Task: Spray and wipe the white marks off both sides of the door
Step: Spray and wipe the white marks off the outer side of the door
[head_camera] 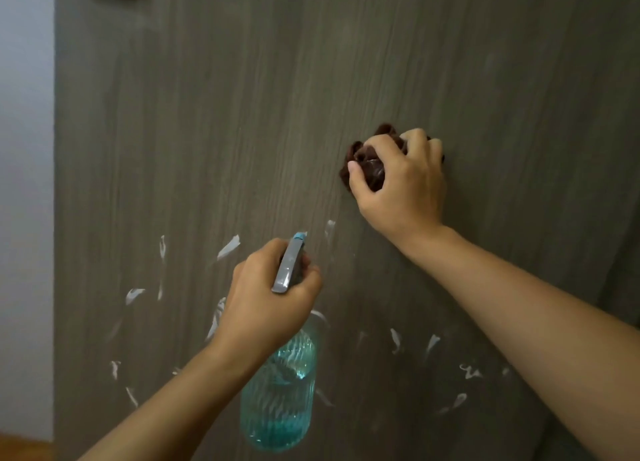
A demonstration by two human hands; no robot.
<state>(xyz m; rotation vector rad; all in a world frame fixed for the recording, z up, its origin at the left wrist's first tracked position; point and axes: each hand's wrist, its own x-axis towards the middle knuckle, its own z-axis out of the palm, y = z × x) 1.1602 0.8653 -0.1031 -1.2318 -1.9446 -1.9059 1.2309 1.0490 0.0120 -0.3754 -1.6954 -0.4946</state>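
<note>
Your left hand (266, 297) has its fingers curled round the neck of the bottle (280, 391). The bottle hangs upright, long axis vertical, nozzle (299, 236) aimed up at the door (242, 114). Your right hand (401, 183) grips a bunched cloth (367, 162), fingers curled over it, pressing it on the door. White marks (228, 247) lie just beyond your left fingertips.
</note>
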